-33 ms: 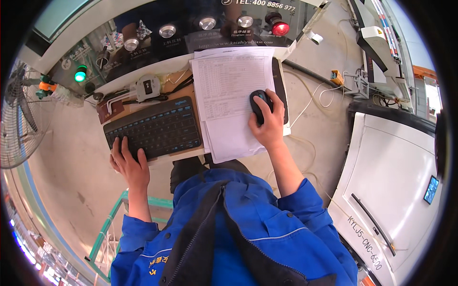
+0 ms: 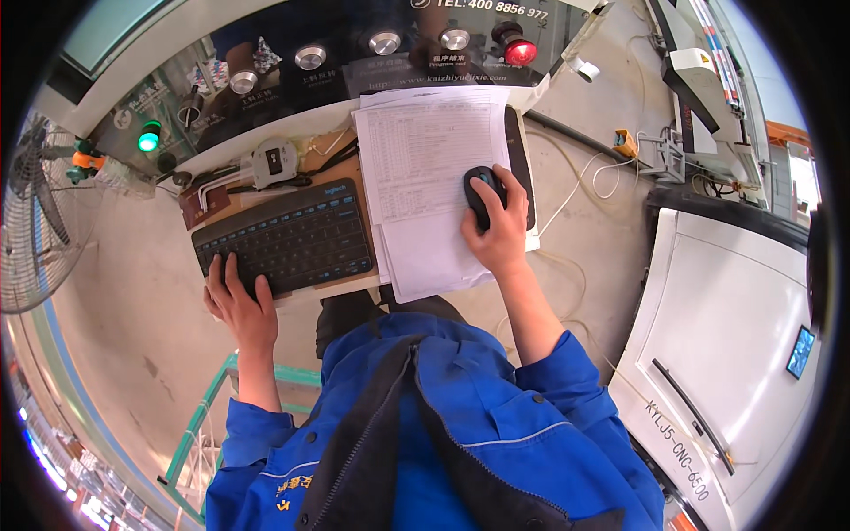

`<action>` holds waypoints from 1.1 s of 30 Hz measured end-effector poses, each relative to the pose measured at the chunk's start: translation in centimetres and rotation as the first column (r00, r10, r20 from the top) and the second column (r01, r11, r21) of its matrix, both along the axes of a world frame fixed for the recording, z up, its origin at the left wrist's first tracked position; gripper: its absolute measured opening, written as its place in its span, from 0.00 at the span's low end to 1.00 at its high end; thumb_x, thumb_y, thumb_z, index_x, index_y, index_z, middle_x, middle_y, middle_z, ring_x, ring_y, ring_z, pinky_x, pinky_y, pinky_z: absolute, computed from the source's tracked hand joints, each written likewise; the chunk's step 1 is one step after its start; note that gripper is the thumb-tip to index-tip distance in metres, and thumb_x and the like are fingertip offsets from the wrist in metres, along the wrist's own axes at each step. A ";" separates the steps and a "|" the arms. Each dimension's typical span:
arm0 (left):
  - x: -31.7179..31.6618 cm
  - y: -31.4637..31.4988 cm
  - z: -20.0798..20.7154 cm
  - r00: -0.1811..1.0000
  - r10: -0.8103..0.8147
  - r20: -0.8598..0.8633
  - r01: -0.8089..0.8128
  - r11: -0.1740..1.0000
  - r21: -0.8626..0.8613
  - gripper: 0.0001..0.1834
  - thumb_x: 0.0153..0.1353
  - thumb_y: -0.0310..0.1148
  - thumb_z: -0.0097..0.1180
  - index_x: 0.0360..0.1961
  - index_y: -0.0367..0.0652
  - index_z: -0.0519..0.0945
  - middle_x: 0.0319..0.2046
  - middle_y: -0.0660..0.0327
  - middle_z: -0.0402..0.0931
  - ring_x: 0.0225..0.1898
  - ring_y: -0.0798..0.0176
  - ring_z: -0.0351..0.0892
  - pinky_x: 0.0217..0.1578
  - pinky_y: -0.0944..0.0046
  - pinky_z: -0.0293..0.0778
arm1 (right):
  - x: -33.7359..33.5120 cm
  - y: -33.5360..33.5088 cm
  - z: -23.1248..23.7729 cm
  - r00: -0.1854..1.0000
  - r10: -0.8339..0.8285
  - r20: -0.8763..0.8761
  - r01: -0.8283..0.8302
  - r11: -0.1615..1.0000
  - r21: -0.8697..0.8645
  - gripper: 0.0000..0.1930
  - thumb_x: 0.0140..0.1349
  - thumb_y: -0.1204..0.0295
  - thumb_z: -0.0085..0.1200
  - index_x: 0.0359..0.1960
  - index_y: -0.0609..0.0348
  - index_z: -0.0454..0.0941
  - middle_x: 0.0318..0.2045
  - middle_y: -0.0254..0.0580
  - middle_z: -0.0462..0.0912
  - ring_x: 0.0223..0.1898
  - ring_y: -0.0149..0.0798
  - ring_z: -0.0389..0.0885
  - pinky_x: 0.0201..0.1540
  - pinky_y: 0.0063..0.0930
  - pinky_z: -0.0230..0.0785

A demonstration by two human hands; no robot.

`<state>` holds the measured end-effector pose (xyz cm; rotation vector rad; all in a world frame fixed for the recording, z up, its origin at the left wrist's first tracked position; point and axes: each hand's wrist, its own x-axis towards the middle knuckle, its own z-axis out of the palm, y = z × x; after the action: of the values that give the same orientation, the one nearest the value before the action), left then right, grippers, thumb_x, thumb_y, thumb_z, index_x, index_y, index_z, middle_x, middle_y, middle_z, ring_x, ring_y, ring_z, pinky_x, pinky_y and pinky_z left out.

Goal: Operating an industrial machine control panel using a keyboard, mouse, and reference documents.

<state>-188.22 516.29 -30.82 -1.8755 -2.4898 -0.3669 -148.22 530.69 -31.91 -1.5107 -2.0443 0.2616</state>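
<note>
At black keyboard (image 2: 305,234) and black mouse (image 2: 475,201).
Resting left hand (image 2: 244,308) with fingers spread on the keyboard's lower-left part; farther right, curving right hand (image 2: 501,234) around the mouse, by the right edge of the white sheets (image 2: 421,257). Showing no visible change from the earlier view, so apparently no further along.

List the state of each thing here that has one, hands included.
Black keyboard: lying face up
Black mouse: partly covered by a hand
Left hand: spread, touching the keyboard
Right hand: curled over the mouse
Papers: stacked, edges uneven
Green light: lit
Red button: looks lit
Small screen: lit
Blue jacket: open at the chest
</note>
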 end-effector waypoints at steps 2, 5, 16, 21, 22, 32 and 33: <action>0.0 0.0 0.0 1.000 -0.006 0.005 0.006 1.000 0.005 0.30 0.74 0.41 0.54 0.74 0.44 0.69 0.75 0.49 0.62 0.75 0.43 0.59 0.76 0.43 0.48 | 0.0 0.1 -0.1 1.000 0.012 -0.007 -0.012 1.000 0.027 0.29 0.50 0.77 0.65 0.59 0.48 0.82 0.67 0.56 0.72 0.62 0.60 0.74 0.64 0.51 0.69; -0.1 0.1 0.1 1.000 -0.008 0.007 0.008 1.000 0.004 0.30 0.74 0.41 0.55 0.74 0.44 0.69 0.76 0.49 0.61 0.75 0.42 0.58 0.76 0.43 0.48 | 0.0 0.1 -0.1 1.000 0.014 -0.011 -0.013 0.999 0.037 0.29 0.51 0.77 0.65 0.59 0.48 0.82 0.67 0.56 0.72 0.62 0.60 0.75 0.64 0.51 0.69; -0.2 0.2 0.1 0.999 -0.033 0.032 0.033 0.999 -0.001 0.31 0.73 0.42 0.55 0.73 0.39 0.69 0.74 0.45 0.61 0.73 0.41 0.59 0.75 0.39 0.45 | -0.1 0.1 0.0 1.000 0.014 -0.020 -0.013 0.999 0.030 0.28 0.51 0.77 0.65 0.59 0.49 0.83 0.67 0.56 0.72 0.64 0.60 0.73 0.64 0.51 0.70; -0.1 0.2 0.1 0.999 -0.027 0.036 0.027 1.000 -0.003 0.32 0.73 0.42 0.55 0.73 0.39 0.68 0.75 0.45 0.60 0.74 0.40 0.58 0.76 0.38 0.44 | -0.1 0.0 0.0 1.000 0.007 -0.006 -0.007 1.000 0.014 0.28 0.51 0.77 0.66 0.58 0.51 0.83 0.67 0.57 0.72 0.64 0.60 0.74 0.65 0.50 0.70; 0.0 0.2 0.1 0.999 -0.027 0.036 0.027 1.000 -0.003 0.32 0.73 0.42 0.55 0.73 0.39 0.68 0.75 0.45 0.60 0.74 0.40 0.58 0.76 0.38 0.44 | -0.1 0.0 0.0 1.000 0.018 -0.010 -0.018 0.999 0.031 0.28 0.51 0.77 0.66 0.58 0.51 0.83 0.67 0.57 0.72 0.64 0.60 0.74 0.65 0.50 0.70; 0.1 0.2 0.1 0.999 -0.018 0.042 0.018 1.000 -0.011 0.33 0.72 0.43 0.56 0.73 0.39 0.68 0.75 0.46 0.60 0.75 0.39 0.57 0.76 0.37 0.43 | -0.1 -0.1 0.2 1.000 0.003 0.000 -0.003 1.000 0.015 0.28 0.52 0.77 0.66 0.59 0.51 0.83 0.67 0.57 0.72 0.64 0.60 0.73 0.65 0.50 0.71; 0.1 0.2 0.1 0.999 -0.017 0.043 0.018 1.000 -0.016 0.33 0.72 0.43 0.57 0.73 0.40 0.69 0.75 0.46 0.61 0.75 0.38 0.57 0.76 0.38 0.43 | -0.1 -0.1 0.1 1.000 -0.006 0.003 0.006 1.000 -0.010 0.28 0.52 0.77 0.66 0.59 0.51 0.83 0.67 0.57 0.73 0.65 0.60 0.73 0.65 0.50 0.71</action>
<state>-188.13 516.51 -30.68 -1.9166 -2.5124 -0.3924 -148.27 530.58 -31.82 -1.5239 -2.0437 0.2676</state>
